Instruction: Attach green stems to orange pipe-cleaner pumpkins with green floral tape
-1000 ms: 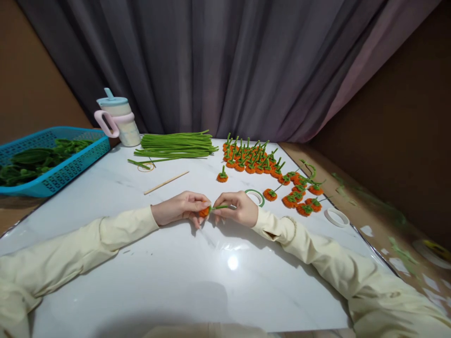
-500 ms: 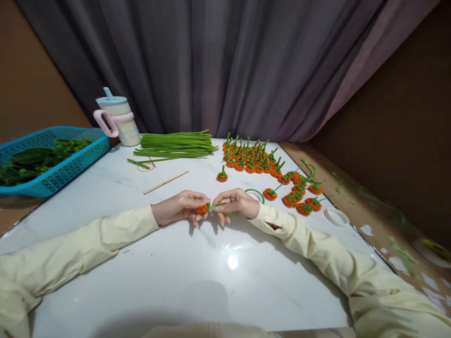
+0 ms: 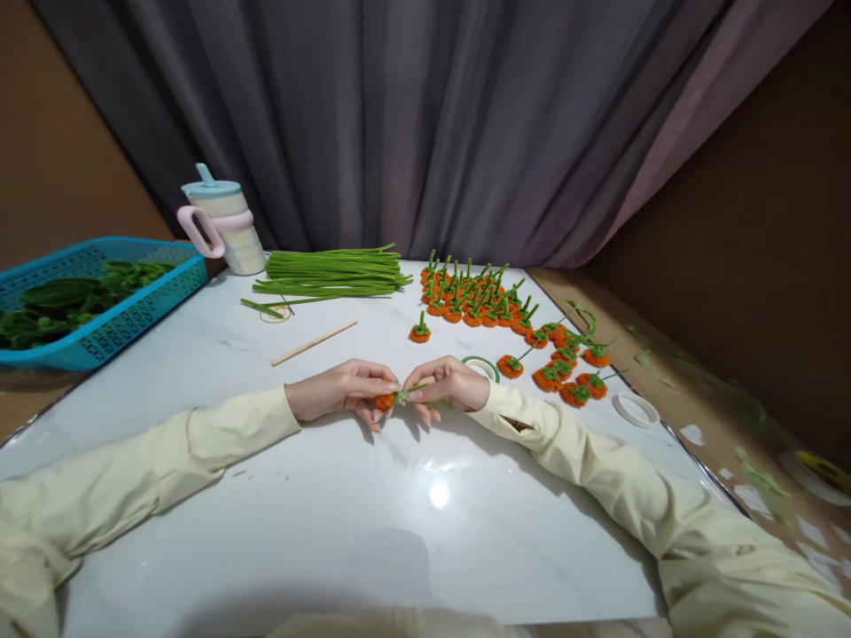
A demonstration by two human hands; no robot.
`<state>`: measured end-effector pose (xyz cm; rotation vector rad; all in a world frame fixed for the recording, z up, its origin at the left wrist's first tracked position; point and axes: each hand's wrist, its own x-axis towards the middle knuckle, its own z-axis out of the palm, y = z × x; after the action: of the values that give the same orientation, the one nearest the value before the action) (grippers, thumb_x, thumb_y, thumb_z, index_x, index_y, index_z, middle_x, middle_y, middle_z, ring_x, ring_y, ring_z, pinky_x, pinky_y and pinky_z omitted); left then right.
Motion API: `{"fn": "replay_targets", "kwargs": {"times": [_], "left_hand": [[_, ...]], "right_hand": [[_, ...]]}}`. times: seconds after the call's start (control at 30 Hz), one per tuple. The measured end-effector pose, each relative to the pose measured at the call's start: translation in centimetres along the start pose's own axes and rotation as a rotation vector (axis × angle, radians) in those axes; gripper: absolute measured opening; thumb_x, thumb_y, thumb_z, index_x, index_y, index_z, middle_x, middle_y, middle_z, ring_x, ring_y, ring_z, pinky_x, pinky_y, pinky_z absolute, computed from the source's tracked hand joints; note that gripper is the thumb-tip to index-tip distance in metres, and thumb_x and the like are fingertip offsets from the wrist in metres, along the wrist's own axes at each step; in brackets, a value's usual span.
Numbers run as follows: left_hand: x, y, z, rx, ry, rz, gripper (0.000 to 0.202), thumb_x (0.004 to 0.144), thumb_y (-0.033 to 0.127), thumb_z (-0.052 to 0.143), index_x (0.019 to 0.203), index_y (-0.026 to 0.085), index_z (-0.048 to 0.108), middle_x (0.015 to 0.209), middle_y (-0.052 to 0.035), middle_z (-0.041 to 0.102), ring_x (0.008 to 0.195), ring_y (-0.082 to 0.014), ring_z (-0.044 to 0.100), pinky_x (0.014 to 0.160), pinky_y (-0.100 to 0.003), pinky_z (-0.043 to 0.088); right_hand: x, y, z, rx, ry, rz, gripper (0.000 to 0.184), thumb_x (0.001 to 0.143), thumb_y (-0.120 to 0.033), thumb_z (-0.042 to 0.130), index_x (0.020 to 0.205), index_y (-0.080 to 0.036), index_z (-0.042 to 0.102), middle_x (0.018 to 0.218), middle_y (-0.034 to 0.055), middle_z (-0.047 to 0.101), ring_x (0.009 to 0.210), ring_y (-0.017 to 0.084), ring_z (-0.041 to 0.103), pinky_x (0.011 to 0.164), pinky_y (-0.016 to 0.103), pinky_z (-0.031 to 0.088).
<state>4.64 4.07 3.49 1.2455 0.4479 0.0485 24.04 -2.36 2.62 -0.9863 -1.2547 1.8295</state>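
Observation:
Between my fingertips is a small orange pipe-cleaner pumpkin (image 3: 384, 401) with a green stem. My left hand (image 3: 347, 392) is closed on the orange body, thumb and fingers pinching it. My right hand (image 3: 444, 386) pinches the green stem (image 3: 415, 388) at the pumpkin's right side; the exact grip of the fingertips is partly hidden. Both hands are just above the white tabletop (image 3: 319, 532). Behind my right wrist lies a green-edged tape roll (image 3: 481, 367). One finished-looking orange pumpkin with an upright stem (image 3: 420, 332) stands beyond my hands.
Several orange pumpkins (image 3: 473, 315) cluster at the back right. Green pipe cleaners (image 3: 336, 272) lie at the back, near a tumbler (image 3: 240, 248). A wooden stick (image 3: 314, 344) rests left of centre. A blue basket (image 3: 126, 323) holds green pieces; a white tape ring (image 3: 636, 409) lies right.
The fingertips of both hands have shifted slightly, and my left thumb now sits closer to the base of the stem. The things on the table have not moved.

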Motion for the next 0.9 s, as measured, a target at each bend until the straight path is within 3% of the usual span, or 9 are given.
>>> {"fn": "replay_targets", "kwargs": {"times": [0.3,0.67,0.8,0.9], "left_hand": [[0.1,0.0,0.0,0.012,-0.037,-0.005,0.018,0.078,0.027,0.062,0.078,0.010,0.060,0.063,-0.0029,0.059,0.051,-0.0090,0.054,0.051,-0.023,0.055],[0.2,-0.4,-0.3,0.028,-0.001,0.002,0.021,0.078,0.029,0.062,0.073,0.009,0.061,0.056,-0.0019,0.056,0.046,-0.0080,0.052,0.045,-0.018,0.051],[0.2,-0.3,-0.3,-0.018,0.012,0.010,0.023,0.076,0.031,0.065,0.074,0.009,0.061,0.054,-0.0007,0.054,0.044,-0.0067,0.049,0.044,-0.018,0.051],[0.2,-0.2,-0.3,-0.033,0.008,-0.001,0.026,0.074,0.033,0.067,0.073,0.008,0.060,0.052,-0.0003,0.053,0.044,-0.0071,0.050,0.043,-0.018,0.051]], "right_hand": [[0.2,0.1,-0.2,-0.018,-0.080,0.038,0.023,0.060,-0.025,0.072,0.072,-0.008,0.061,0.046,-0.0002,0.061,0.037,0.008,0.051,0.039,0.020,0.037],[-0.1,0.2,-0.2,-0.113,-0.126,0.004,0.032,0.067,-0.034,0.071,0.081,-0.009,0.057,0.049,-0.0025,0.058,0.040,0.006,0.049,0.041,0.019,0.038],[-0.4,0.0,0.4,-0.241,0.010,-0.106,0.037,0.065,-0.035,0.072,0.085,-0.013,0.051,0.066,-0.0006,0.059,0.052,0.009,0.054,0.051,0.023,0.046],[-0.7,0.1,1.3,-0.590,0.163,-0.284,0.039,0.062,-0.028,0.072,0.089,-0.017,0.046,0.081,0.0006,0.057,0.062,0.009,0.053,0.056,0.023,0.045]]}}
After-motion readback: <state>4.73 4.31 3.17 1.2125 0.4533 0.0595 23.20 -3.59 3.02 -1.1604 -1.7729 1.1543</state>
